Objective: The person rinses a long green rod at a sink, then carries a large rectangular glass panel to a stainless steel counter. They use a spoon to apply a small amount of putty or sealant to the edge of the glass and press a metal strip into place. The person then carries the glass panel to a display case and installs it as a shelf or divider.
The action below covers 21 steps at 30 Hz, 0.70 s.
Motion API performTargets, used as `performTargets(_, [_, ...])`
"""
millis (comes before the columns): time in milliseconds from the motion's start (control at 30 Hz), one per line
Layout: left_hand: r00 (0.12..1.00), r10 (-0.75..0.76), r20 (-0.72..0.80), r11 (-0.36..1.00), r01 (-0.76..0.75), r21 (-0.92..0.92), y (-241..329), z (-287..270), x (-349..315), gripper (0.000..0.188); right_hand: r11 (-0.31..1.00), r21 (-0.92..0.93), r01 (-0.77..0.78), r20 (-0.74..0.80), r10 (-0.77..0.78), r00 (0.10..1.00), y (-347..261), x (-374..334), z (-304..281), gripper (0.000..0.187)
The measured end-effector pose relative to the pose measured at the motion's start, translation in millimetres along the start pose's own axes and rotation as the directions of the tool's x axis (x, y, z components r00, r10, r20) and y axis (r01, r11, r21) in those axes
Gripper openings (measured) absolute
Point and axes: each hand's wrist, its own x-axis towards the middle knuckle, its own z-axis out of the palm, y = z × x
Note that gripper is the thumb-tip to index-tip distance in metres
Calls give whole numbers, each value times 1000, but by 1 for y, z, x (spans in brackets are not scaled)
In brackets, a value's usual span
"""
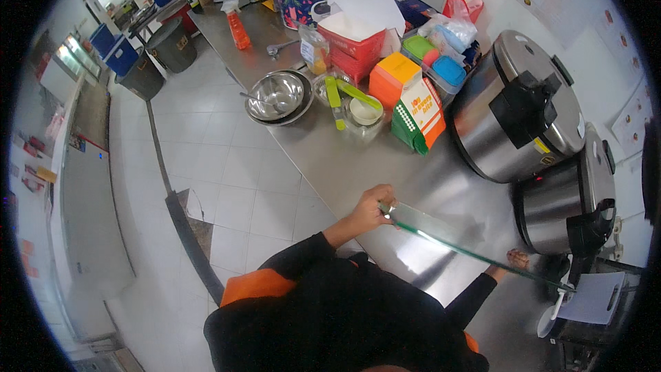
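— Fingers of the left hand (370,212) curl around one end of a glass pane (460,241), pinching its edge. Do you see the other end?

— Partly. The right hand (515,260) sits at the far end of the pane, but the glass crosses in front of it, so I cannot tell whether those fingers grip or only steady it.

— Where does the pane sit?

— It hangs tilted above the steel counter (358,158), close to two large rice cookers (518,107). As far as I can judge, it is lifted and carried between both hands, not yet set down anywhere.

— And the rest?

— Nested steel bowls (279,96), an orange spray bottle (238,29) and a green-and-orange packet (418,116) stand further along the counter, well apart from the pane.

— Anything unclear?

— Whether the pane's lower edge touches the counter; the glare hides it. A white board (591,297) near the rim is cut off.
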Motion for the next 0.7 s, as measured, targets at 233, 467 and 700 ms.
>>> performTargets(233, [980,-164,-108,969,140,-204,-20,28,-36,43,946,226,-231,-144,267,953,-37,22,-11,16])
performTargets(467, [988,29,-154,925,-85,-370,19,22,-13,42,-342,-931,127,322,-604,729,94,-33,14,52])
performTargets(700, [977,198,-75,911,-212,-354,10,15,-24,43,-98,-994,45,59,-144,988,273,-201,38,84])
